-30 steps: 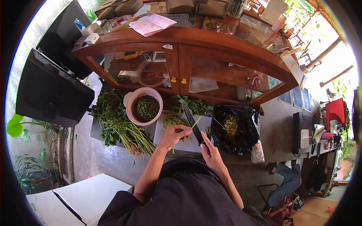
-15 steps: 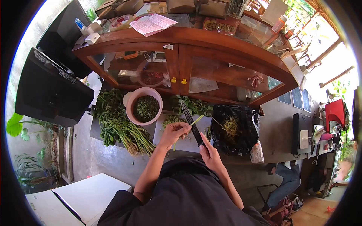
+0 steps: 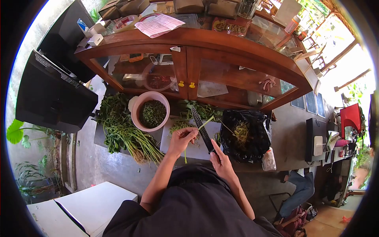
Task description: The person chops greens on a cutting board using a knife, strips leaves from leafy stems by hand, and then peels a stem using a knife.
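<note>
My left hand [image 3: 182,141] pinches a thin green stem [image 3: 206,122] above the white cutting board [image 3: 195,151]. In my right hand [image 3: 221,160] is the handle of a dark knife [image 3: 201,127] with a row of dimples along its blade, which points up and away, right beside the stem. Chopped green bits [image 3: 181,125] lie on the board behind my left hand. Leafy greens [image 3: 203,110] rest at the board's far edge. A pink bowl [image 3: 135,111] of chopped greens stands to the left, next to a large bunch of long-stemmed greens [image 3: 132,136].
A black plastic bag [image 3: 252,148] with trimmings lies open right of the board. Behind stands a wooden glass-door cabinet [image 3: 187,73]. A small clear package [image 3: 269,160] sits at the table edge. Another person's legs [image 3: 298,193] show at lower right.
The stem in my left hand now reaches farther up and right past the blade. My left hand has shifted very slightly; the knife stays nearly in place.
</note>
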{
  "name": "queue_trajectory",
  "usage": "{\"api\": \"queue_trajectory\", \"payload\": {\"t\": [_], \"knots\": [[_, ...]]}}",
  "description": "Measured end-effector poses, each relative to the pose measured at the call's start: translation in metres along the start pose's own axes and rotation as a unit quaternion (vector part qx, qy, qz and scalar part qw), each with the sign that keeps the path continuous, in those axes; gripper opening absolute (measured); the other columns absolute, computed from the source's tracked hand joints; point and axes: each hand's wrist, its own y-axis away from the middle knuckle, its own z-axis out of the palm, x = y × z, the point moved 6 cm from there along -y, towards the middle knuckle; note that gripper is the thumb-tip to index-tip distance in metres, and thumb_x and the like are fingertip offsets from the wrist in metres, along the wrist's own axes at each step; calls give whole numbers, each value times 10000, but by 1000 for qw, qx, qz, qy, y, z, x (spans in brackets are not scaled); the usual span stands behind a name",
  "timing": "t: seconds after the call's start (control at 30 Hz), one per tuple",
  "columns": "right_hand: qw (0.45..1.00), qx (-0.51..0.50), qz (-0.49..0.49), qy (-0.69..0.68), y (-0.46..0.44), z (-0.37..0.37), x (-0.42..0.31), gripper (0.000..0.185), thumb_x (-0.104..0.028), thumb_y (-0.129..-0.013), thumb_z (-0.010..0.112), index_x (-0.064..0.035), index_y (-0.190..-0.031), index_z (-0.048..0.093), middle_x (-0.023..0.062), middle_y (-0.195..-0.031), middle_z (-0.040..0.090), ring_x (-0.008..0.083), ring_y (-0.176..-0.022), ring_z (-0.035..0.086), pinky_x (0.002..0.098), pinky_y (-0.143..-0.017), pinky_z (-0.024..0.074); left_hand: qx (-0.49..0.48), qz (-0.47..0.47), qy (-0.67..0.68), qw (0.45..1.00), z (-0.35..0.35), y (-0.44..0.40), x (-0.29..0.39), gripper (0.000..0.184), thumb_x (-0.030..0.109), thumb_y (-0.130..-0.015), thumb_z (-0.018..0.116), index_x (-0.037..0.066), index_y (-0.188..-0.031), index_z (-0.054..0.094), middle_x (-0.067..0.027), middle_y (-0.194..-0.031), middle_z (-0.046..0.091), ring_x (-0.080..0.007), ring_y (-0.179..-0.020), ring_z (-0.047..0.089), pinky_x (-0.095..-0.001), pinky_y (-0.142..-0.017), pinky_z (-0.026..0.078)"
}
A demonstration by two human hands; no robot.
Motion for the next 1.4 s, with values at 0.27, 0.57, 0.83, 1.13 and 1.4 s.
{"api": "queue_trajectory", "payload": {"t": [0.27,0.57,0.83,1.13,1.4], "knots": [[998,2,-34,46,0,0,-17,524,-126,-1012,479,-140,-1512,327,28,-649,397,91,-587,358,247,-572,370,-51,-30,-39,998,1,0,-5,203,194,-879,739,-1,-933,729,-9,-757,635,-71,-645,563,-230,-581,470],[1000,4,-10,17,-2,0,-5,520,-122,-1015,472,-144,-1514,326,2,-695,434,87,-625,389,240,-602,387,-28,-30,-50,998,2,4,-13,211,186,-883,731,-8,-964,717,-30,-791,659,-95,-702,608,-245,-626,500],[1000,8,-13,3,-2,-1,-4,511,-115,-1023,451,-143,-1517,324,-8,-700,427,79,-633,392,231,-592,378,-29,-6,-39,999,4,4,-8,244,193,-913,697,-17,-1036,704,-33,-817,659,-88,-731,603,-255,-659,521],[1000,-3,-15,11,4,1,-2,512,-126,-1026,452,-131,-1520,315,-13,-669,407,69,-588,383,238,-557,365,-39,-50,-48,997,1,4,-10,216,189,-909,700,-8,-996,715,-34,-843,661,-95,-724,599,-261,-643,515],[1000,2,-23,20,-4,2,-6,515,-134,-1023,457,-139,-1519,318,-4,-664,422,70,-583,377,238,-545,353,-27,-48,-37,998,-2,1,-18,207,194,-906,707,-2,-970,719,-25,-795,655,-90,-689,594,-243,-611,500]]}}
